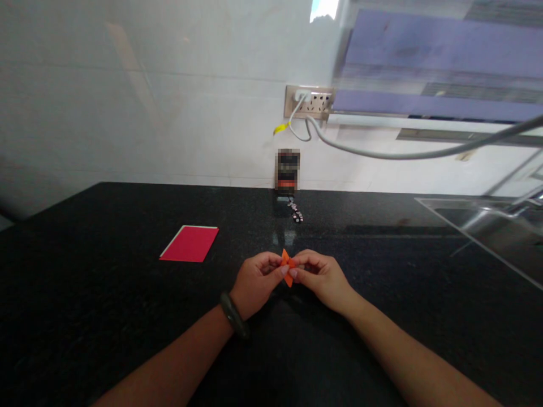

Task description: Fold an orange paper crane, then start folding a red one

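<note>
Between my two hands is a small piece of folded orange paper (288,278), with pointed ends at top and bottom. My left hand (258,281) pinches its left side between thumb and fingers, and a dark bangle circles that wrist. On the paper's right side, my right hand (321,277) grips it the same way. Both thumbs face me and nearly meet at the middle of the paper, so part of the folds is hidden. A stack of red square paper (189,244) with a white edge lies on the counter to the left of my hands.
A phone-like object (287,169), blurred out, leans on the wall with a beaded strap (296,211) before it. Above it, a cable (373,154) runs from a wall socket (311,103). A sink (470,217) is set into the black counter (106,294) at right.
</note>
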{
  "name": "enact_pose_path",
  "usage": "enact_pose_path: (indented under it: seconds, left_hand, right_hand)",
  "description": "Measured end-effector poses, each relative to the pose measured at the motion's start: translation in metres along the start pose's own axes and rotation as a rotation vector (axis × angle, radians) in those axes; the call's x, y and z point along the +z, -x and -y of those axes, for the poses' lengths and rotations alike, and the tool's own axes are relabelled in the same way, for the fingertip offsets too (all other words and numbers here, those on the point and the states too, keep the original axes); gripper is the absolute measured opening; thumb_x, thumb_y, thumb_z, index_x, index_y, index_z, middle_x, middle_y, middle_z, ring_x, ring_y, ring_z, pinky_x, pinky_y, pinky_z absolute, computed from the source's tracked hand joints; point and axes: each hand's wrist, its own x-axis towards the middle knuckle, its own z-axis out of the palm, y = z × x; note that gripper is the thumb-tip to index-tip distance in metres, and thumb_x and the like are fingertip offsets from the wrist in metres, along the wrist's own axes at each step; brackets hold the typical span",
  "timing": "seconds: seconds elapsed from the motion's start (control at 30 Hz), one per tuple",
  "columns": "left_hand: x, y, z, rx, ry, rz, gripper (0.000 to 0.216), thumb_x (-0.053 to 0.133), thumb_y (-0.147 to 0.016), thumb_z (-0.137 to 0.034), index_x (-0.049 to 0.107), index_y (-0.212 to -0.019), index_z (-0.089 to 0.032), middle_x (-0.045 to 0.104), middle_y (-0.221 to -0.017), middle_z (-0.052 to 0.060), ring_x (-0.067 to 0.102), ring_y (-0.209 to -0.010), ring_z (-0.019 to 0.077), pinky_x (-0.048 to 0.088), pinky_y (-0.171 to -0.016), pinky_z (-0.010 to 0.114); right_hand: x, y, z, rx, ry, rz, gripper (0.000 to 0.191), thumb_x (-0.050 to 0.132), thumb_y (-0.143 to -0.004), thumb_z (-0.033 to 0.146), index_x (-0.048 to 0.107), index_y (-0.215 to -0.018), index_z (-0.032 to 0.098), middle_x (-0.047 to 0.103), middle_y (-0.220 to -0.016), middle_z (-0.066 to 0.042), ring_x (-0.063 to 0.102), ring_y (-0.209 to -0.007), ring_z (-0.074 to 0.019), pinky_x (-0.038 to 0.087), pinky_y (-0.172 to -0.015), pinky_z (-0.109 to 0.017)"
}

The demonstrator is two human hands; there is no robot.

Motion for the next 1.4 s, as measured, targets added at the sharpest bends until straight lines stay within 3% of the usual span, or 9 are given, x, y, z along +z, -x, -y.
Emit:
enact_pose_path:
  seconds: [0.23,0.4,0.73,1.27,1.4]
  left_hand:
    - [0.0027,-0.0002,-0.004,-0.152,0.061,-0.012,0.016,0.063,-0.065,-0.024,0.06,-0.077,-0.013,0.063,-0.066,0.0,0.057,-0.058,0.011,0.045,-0.053,0.021]
    - [0.0047,0.0004,-0.0069,-0.243,0.066,0.02,0.019,0.06,-0.067,-0.027,0.06,-0.08,-0.012,0.062,-0.066,0.0,0.056,-0.057,0.0111,0.046,-0.053,0.023]
    - [0.0006,0.0002,-0.0025,-0.283,0.164,0.116,0.028,0.058,-0.072,-0.039,0.061,-0.077,-0.011,0.064,-0.068,0.004,0.058,-0.06,0.0119,0.047,-0.053,0.022]
    - [0.0037,0.0001,-0.0057,-0.314,0.099,0.09,0.03,0.058,-0.07,-0.041,0.058,-0.068,-0.011,0.058,-0.054,0.0,0.053,-0.044,0.0083,0.045,-0.045,0.02]
    - [0.0035,-0.0003,-0.0039,-0.329,0.109,0.103,0.028,0.059,-0.069,-0.039,0.058,-0.068,-0.011,0.056,-0.052,-0.001,0.053,-0.044,0.0083,0.044,-0.045,0.02]
  right_hand:
    - [-0.0024,-0.0005,0.0018,-0.026,0.137,-0.045,0.013,0.061,-0.071,0.029,0.064,-0.076,0.017,0.055,-0.074,-0.002,0.053,-0.062,-0.0112,0.045,-0.054,-0.025]
    - [-0.0025,-0.0005,0.0026,0.084,0.108,0.002,0.015,0.058,-0.073,0.03,0.061,-0.076,0.016,0.057,-0.061,0.0,0.051,-0.053,-0.0094,0.043,-0.051,-0.023]
    - [-0.0028,-0.0007,0.0024,0.092,0.021,0.097,0.018,0.056,-0.076,0.033,0.06,-0.076,0.015,0.058,-0.062,0.0,0.05,-0.051,-0.0081,0.041,-0.051,-0.022]
    - [-0.0025,0.0019,0.0053,0.069,0.072,0.138,0.016,0.056,-0.076,0.032,0.058,-0.075,0.016,0.057,-0.066,0.0,0.049,-0.053,-0.0081,0.042,-0.052,-0.022]
    - [-0.0033,0.0025,0.0058,-0.05,0.179,0.088,0.012,0.055,-0.077,0.026,0.058,-0.087,0.018,0.056,-0.067,0.0,0.05,-0.057,-0.0092,0.042,-0.053,-0.022]
